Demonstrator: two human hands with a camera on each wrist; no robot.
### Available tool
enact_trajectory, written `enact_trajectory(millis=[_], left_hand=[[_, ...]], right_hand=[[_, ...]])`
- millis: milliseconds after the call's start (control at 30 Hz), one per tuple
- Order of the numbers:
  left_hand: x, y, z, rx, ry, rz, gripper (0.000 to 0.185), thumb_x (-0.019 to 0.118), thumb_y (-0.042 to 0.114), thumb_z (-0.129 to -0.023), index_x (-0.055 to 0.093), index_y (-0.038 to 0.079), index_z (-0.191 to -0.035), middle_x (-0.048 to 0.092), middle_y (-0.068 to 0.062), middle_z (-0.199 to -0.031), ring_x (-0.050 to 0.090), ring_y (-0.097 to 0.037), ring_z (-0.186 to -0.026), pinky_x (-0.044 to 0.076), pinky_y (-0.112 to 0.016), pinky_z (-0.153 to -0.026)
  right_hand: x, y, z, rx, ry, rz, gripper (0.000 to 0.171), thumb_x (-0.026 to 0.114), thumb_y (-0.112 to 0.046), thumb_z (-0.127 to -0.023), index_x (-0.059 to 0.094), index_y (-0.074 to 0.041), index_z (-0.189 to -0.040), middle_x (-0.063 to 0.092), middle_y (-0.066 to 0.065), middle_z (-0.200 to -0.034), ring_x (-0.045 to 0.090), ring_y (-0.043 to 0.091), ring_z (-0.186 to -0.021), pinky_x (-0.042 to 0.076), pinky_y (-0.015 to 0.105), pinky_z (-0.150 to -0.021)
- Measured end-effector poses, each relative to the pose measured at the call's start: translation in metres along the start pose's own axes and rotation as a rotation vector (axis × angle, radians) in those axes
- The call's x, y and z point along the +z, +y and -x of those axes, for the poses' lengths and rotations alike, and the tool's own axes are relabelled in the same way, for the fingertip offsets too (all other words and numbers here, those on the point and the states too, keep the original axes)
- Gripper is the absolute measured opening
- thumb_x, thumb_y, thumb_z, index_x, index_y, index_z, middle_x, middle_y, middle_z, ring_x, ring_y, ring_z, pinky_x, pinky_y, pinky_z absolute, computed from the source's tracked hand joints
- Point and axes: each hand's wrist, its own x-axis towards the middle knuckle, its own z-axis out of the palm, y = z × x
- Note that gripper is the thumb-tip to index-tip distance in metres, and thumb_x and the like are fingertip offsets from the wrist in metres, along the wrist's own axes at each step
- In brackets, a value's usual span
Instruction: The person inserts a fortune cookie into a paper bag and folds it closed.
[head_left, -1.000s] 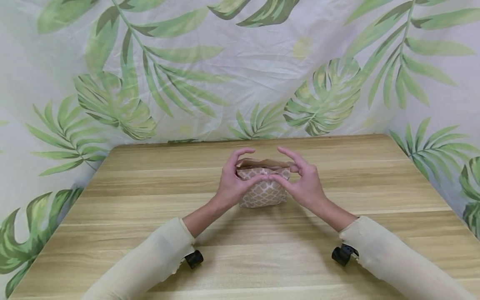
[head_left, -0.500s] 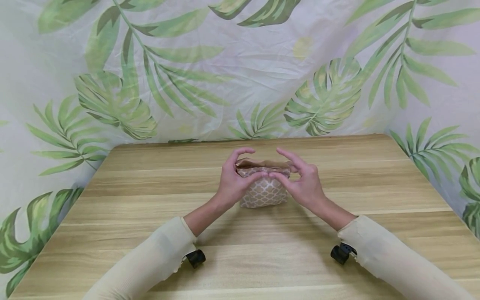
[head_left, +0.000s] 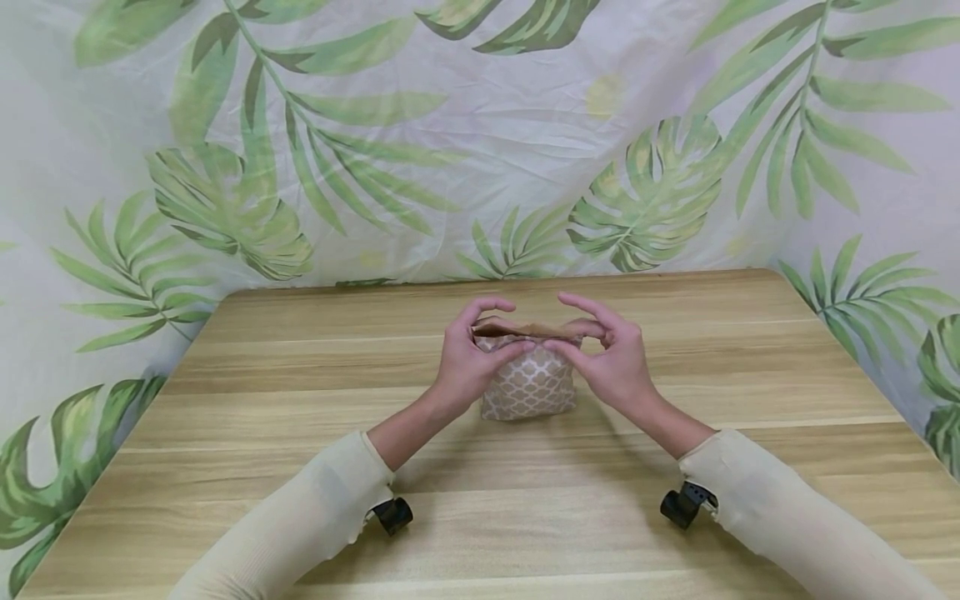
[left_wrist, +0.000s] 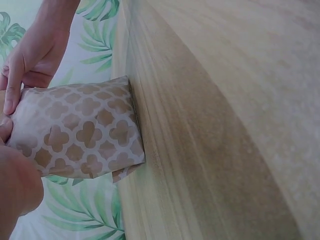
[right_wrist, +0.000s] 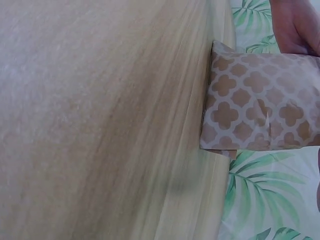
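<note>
A small brown paper bag (head_left: 528,387) with a white lattice print stands upright near the middle of the table, its mouth toward the top. My left hand (head_left: 467,357) pinches the near rim at the left, thumb on the front panel and fingers behind. On the other side my right hand (head_left: 621,362) pinches the rim the same way, with its index finger raised clear. Both thumb tips lie close together at the middle of the rim. In the left wrist view the bag (left_wrist: 82,132) has its base on the tabletop; what is inside is hidden.
The wood-grain table (head_left: 300,367) extends on all sides of the bag. Behind it hangs a leaf-printed cloth (head_left: 525,125). Dark wrist cameras (head_left: 393,515) sit under both pale sleeves (head_left: 300,521).
The thumbs have slid slightly apart, and my right hand has shifted a little to the right. The bag's front panel shows more, with its top edge straighter and its base slightly nearer.
</note>
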Motion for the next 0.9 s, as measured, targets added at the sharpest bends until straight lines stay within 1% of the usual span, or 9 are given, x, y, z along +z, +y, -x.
enact_trajectory(millis=[100,267,333,433,533,600,700,800,900], left_hand=[[0.0000,0.0003,0.0000,-0.007,0.000,0.022,0.045,0.078,-0.016,-0.082,0.058,-0.008,-0.121,0.073,-0.026,-0.097,0.072,-0.007,-0.088,0.061,-0.025,-0.075],[0.0002,0.0015,-0.0004,0.001,0.002,0.030,0.045,0.078,-0.017,-0.081,0.058,-0.008,-0.121,0.073,-0.028,-0.098,0.072,-0.007,-0.088,0.061,-0.024,-0.075],[0.0002,0.0015,-0.0006,0.008,-0.002,0.033,0.044,0.078,-0.018,-0.082,0.059,-0.008,-0.121,0.072,-0.030,-0.099,0.072,-0.007,-0.088,0.060,-0.024,-0.075],[-0.0003,0.0006,-0.0010,0.027,-0.011,0.035,0.041,0.076,-0.017,-0.083,0.059,-0.009,-0.120,0.072,-0.033,-0.100,0.072,-0.007,-0.089,0.060,-0.024,-0.076],[-0.0011,-0.0009,-0.0016,0.046,-0.016,0.028,0.039,0.075,-0.016,-0.085,0.059,-0.009,-0.121,0.072,-0.033,-0.101,0.072,-0.007,-0.090,0.059,-0.023,-0.077],[-0.0017,-0.0017,-0.0020,0.054,-0.018,0.028,0.039,0.075,-0.016,-0.086,0.060,-0.009,-0.121,0.072,-0.032,-0.100,0.072,-0.008,-0.090,0.059,-0.022,-0.076],[-0.0029,-0.0023,-0.0026,0.059,-0.015,0.029,0.038,0.074,-0.016,-0.085,0.061,-0.010,-0.121,0.072,-0.032,-0.100,0.072,-0.007,-0.089,0.055,-0.018,-0.066],[-0.0047,-0.0028,-0.0029,0.069,-0.005,0.017,0.036,0.075,-0.017,-0.085,0.063,-0.012,-0.118,0.071,-0.032,-0.102,0.071,-0.005,-0.088,0.045,-0.014,-0.055],[-0.0070,-0.0030,-0.0029,0.081,0.007,-0.016,0.034,0.075,-0.016,-0.084,0.065,-0.013,-0.116,0.071,-0.031,-0.103,0.067,-0.003,-0.084,0.036,-0.015,-0.052]], right_hand=[[0.0005,-0.0001,-0.0006,0.011,0.005,-0.005,0.055,0.081,0.021,-0.074,0.064,0.012,-0.125,0.076,0.021,-0.084,0.073,-0.001,-0.084,0.055,0.016,-0.076],[0.0010,0.0001,-0.0008,0.026,0.008,-0.015,0.052,0.080,0.022,-0.075,0.066,0.012,-0.123,0.076,0.021,-0.085,0.073,-0.001,-0.085,0.054,0.015,-0.074],[0.0010,0.0001,-0.0010,0.032,0.006,-0.022,0.051,0.080,0.022,-0.075,0.066,0.012,-0.123,0.076,0.022,-0.085,0.073,-0.001,-0.084,0.053,0.015,-0.070],[0.0010,-0.0001,-0.0015,0.046,0.007,-0.034,0.050,0.079,0.022,-0.076,0.066,0.013,-0.123,0.075,0.023,-0.085,0.073,-0.001,-0.083,0.048,0.014,-0.060],[0.0008,-0.0004,-0.0024,0.068,0.008,-0.046,0.048,0.079,0.022,-0.077,0.066,0.013,-0.122,0.075,0.025,-0.085,0.073,-0.001,-0.082,0.039,0.015,-0.050],[0.0007,-0.0008,-0.0031,0.087,0.007,-0.055,0.047,0.078,0.022,-0.077,0.067,0.013,-0.122,0.075,0.025,-0.085,0.073,-0.001,-0.080,0.035,0.017,-0.046],[0.0005,-0.0007,-0.0040,0.115,0.006,-0.066,0.045,0.077,0.022,-0.078,0.067,0.013,-0.121,0.075,0.026,-0.086,0.073,0.000,-0.077,0.030,0.019,-0.043],[-0.0001,0.0002,-0.0039,0.143,0.010,-0.079,0.044,0.077,0.022,-0.078,0.068,0.013,-0.120,0.074,0.026,-0.086,0.072,0.001,-0.073,0.031,0.018,-0.044],[-0.0012,0.0013,-0.0032,0.173,0.017,-0.092,0.043,0.077,0.022,-0.078,0.069,0.013,-0.119,0.074,0.027,-0.086,0.071,0.003,-0.070,0.033,0.018,-0.045]])
